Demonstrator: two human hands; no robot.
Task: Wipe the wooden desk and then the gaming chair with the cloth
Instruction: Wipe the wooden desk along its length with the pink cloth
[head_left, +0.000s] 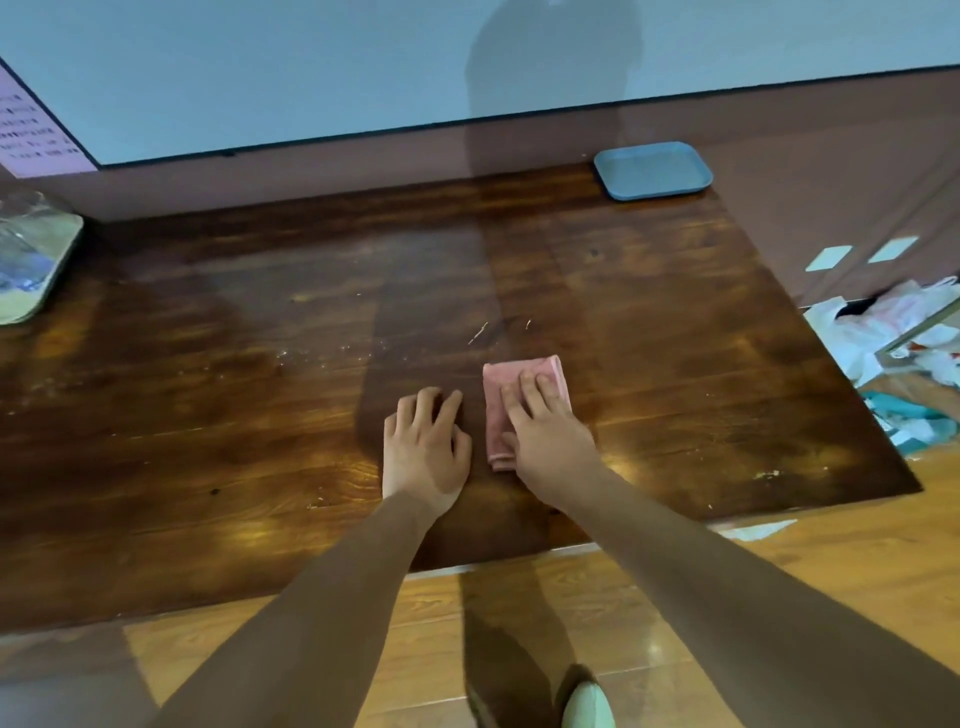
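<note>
A pale shoe (587, 701) is showing nearest, on the floor below the tabletop (675, 338). The right hand (545, 436) is pressing the folded pink cloth (493, 410) flat near the front edge, its fingers (532, 397) lying straight and released on top. The left hand (426, 447) is resting just beside it, loosely curled, grasping nothing. The desk wipe seems to be underway; next, the cloth is likely needing a push toward the crumbs (478, 332) lying just beyond. The gaming chair is not showing
</note>
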